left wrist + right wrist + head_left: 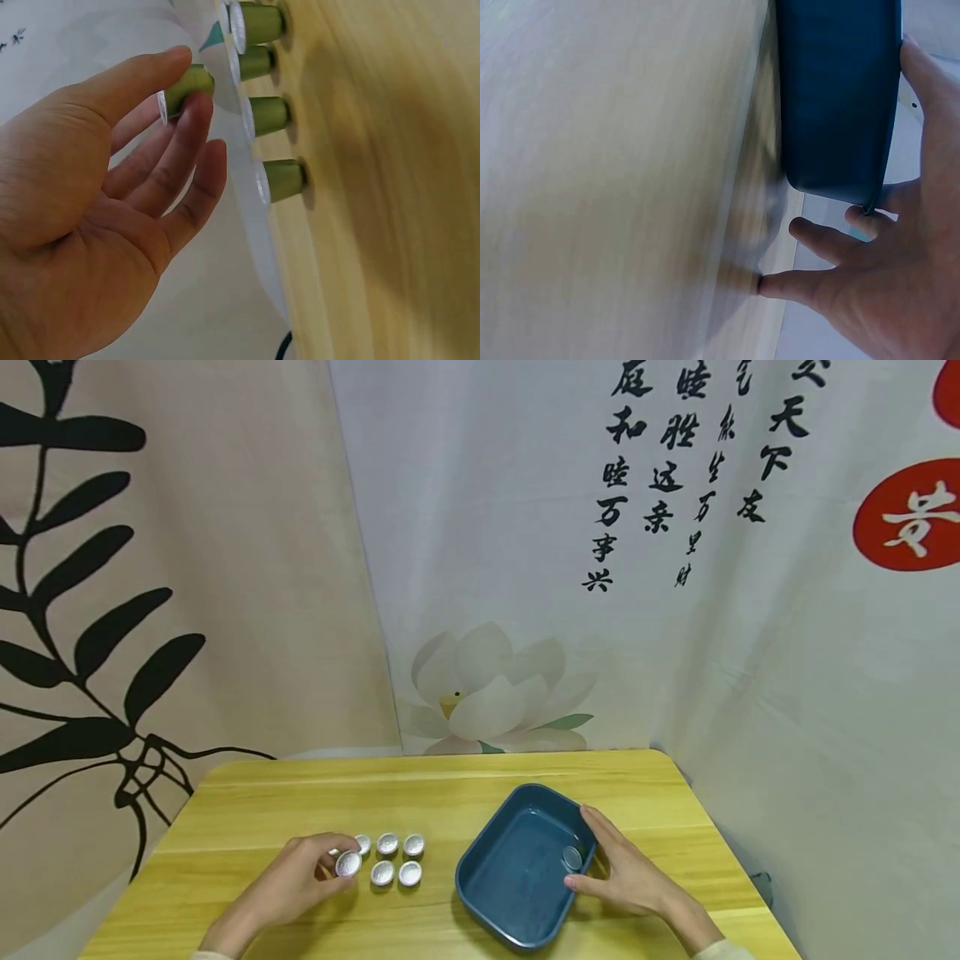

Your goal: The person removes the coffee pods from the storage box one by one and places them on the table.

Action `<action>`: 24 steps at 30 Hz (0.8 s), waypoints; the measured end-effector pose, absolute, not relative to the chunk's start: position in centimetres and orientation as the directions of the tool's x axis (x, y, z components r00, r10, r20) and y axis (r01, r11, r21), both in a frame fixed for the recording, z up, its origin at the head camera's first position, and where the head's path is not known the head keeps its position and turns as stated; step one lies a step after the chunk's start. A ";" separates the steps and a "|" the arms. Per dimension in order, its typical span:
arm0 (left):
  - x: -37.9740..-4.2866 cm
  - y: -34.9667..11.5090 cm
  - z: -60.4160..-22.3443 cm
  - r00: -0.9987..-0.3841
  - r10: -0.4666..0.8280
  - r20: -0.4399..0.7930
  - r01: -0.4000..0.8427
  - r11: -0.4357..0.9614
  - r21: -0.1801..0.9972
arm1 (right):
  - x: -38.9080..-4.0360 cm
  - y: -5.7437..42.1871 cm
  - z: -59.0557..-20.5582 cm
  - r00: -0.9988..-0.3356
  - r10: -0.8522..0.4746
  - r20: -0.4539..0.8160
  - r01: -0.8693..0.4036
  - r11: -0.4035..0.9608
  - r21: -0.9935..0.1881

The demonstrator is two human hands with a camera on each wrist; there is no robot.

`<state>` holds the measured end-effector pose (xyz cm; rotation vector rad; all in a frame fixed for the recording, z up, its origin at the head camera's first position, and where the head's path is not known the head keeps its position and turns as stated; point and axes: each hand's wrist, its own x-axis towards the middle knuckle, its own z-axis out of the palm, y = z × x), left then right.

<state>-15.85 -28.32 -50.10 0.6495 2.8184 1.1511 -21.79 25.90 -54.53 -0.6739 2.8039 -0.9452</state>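
My left hand point(300, 875) pinches a small green coffee capsule point(196, 82) between thumb and fingertips. Its pale foil lid point(348, 863) faces up in the head view. Just to the right, several more capsules point(382, 873) stand in rows on the table, lids up; their green sides point(271, 115) show in the left wrist view. My right hand point(630, 870) holds a deep blue rectangular dish point(517, 906) at its right side, thumb over the rim and other fingers outside. A small round thing point(572, 858) lies inside the dish, near my thumb.
The yellow wood-grain table point(300, 793) has rounded back corners. Behind it hangs a pale printed curtain point(495, 527) with lettering, a lotus and dark leaves. The dish stands right of the capsules, with bare wood between them.
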 end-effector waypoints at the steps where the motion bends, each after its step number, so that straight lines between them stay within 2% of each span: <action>1: -15.9 -28.4 -50.3 -0.912 0.388 0.131 0.370 0.643 0.671 | -21.8 25.9 -54.5 -0.896 -0.442 0.039 -0.375 0.707 -0.599; 8: -15.8 -28.5 -51.6 -0.918 0.372 0.139 0.374 0.690 0.620 | -21.8 26.0 -54.4 -0.899 -0.438 0.034 -0.371 0.716 -0.591; 24: -15.9 -28.3 -53.3 -0.937 0.340 0.084 0.317 0.721 0.616 | -21.8 25.9 -54.3 -0.898 -0.439 0.024 -0.364 0.711 -0.602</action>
